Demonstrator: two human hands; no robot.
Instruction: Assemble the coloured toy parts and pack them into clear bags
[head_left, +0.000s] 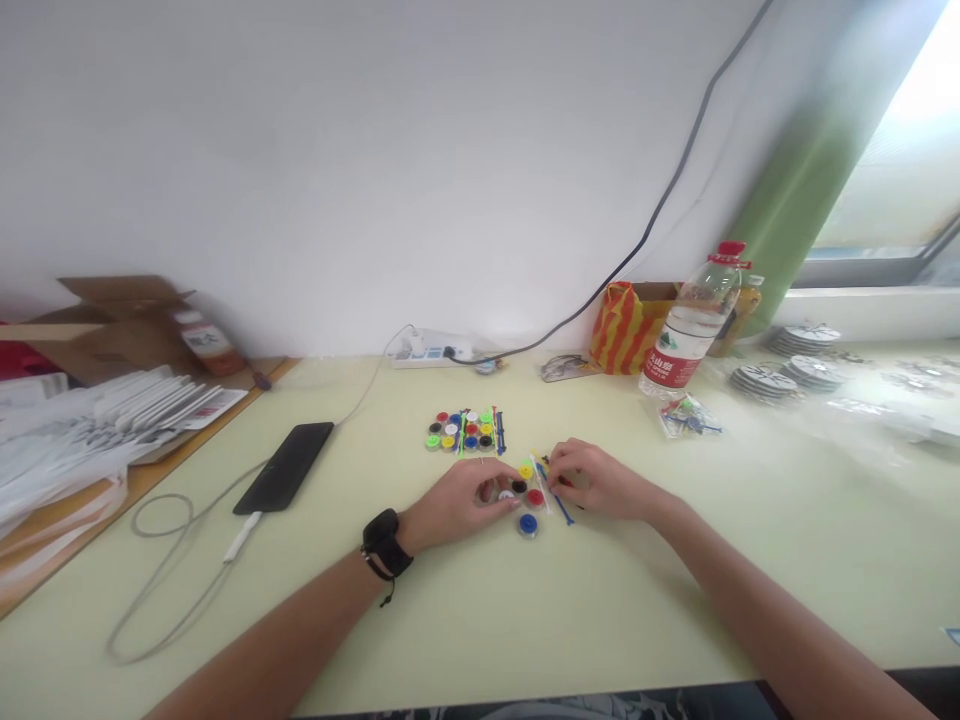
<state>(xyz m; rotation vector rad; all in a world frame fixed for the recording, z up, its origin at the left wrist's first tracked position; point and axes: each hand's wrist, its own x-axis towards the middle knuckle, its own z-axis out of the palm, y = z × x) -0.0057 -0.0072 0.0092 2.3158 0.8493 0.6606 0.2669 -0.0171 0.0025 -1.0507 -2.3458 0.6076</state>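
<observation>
My left hand [466,497] rests on the table with its thumb and forefinger curled about a white disc [506,496]. A black disc [519,487], a yellow disc [526,471] and a red disc [535,497] lie by those fingertips. Just in front sits a blue disc [528,524]. My right hand [592,480] is closed in a pinch at the upper part of a thin blue plastic stick [562,508]. Beside it a white stick [541,487] lies slanted. The right fingertips partly hide the sticks there.
Behind my hands lies a group of coloured discs and sticks [471,430]. A phone [285,467] with its cable is at left. Farther right stand a plastic bag of parts [686,417], a large water bottle [691,325] and stacked round plates [763,381]. A power strip [431,350] lies by the wall.
</observation>
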